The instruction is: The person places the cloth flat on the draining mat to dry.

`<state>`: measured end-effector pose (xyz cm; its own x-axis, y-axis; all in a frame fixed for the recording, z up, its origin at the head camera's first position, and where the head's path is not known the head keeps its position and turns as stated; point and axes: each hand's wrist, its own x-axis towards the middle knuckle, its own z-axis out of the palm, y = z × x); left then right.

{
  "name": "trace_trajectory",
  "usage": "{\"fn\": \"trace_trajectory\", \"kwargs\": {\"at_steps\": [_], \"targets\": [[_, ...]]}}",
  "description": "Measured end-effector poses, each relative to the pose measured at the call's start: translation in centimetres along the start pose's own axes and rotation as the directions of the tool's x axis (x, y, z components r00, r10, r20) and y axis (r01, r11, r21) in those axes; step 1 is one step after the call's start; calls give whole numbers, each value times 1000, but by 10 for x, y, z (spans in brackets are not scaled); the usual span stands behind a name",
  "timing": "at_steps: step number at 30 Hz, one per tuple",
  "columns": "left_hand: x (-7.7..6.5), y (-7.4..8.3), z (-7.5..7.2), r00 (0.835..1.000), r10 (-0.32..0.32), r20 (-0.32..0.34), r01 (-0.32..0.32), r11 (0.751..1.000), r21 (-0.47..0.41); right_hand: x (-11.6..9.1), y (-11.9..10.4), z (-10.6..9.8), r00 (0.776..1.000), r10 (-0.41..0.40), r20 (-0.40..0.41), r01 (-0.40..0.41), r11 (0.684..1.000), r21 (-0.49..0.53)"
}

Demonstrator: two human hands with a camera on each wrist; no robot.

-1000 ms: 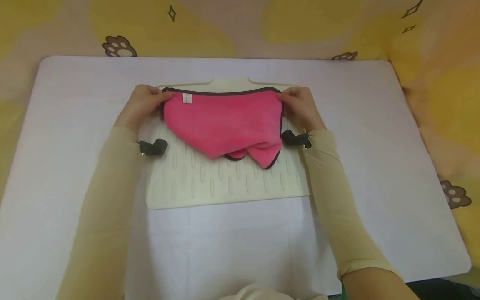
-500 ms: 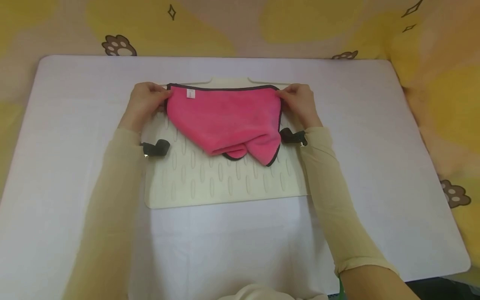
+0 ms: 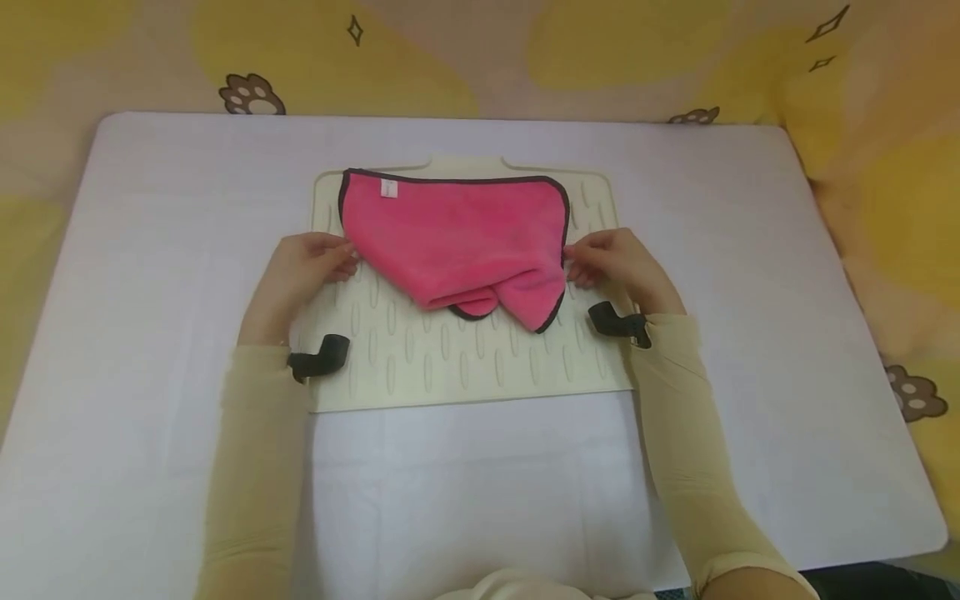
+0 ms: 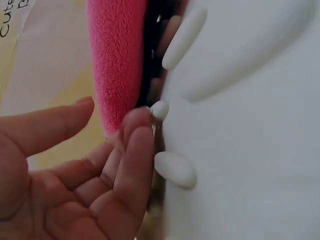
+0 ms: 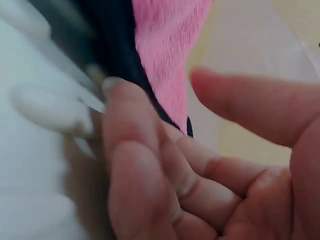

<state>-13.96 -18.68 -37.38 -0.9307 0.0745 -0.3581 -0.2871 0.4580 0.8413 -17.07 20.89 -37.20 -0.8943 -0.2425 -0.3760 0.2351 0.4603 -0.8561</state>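
A pink towel with dark edging and a small white label lies on a cream ridged board. Its upper edge is spread straight, while the lower part is bunched in folds. My left hand is at the towel's left edge; in the left wrist view its thumb stands apart from the loosely bent fingers, close to the pink cloth. At the right edge is my right hand. The right wrist view has its fingers bent beside the dark edging and the thumb away from them.
The board rests on a white-covered table with rounded corners. A patterned yellow cloth with paw prints hangs behind and to the right. A black wrist camera sits on each wrist.
Both hands have let go of the towel's upper corners and moved down along its sides, toward the person. The towel has stayed spread on the board.
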Motion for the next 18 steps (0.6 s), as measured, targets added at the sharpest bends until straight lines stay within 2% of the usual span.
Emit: {"fn": "trace_trajectory", "kwargs": {"at_steps": [5,9,14,18], "targets": [[-3,-3,8,1000,-24,-17,24,1000,-13,-5,1,5,998,0,67,3,999,-49],[-2,-3,14,999,-39,-22,37,996,-80,-8,0,6,997,29,70,-25,998,-58],[-1,-3,19,999,-38,-18,35,984,-173,-11,-3,10,997,22,79,-20,999,-30],[1,-1,24,998,-50,-31,42,972,-231,-12,-4,13,998,21,56,-20,1000,-10]]}}
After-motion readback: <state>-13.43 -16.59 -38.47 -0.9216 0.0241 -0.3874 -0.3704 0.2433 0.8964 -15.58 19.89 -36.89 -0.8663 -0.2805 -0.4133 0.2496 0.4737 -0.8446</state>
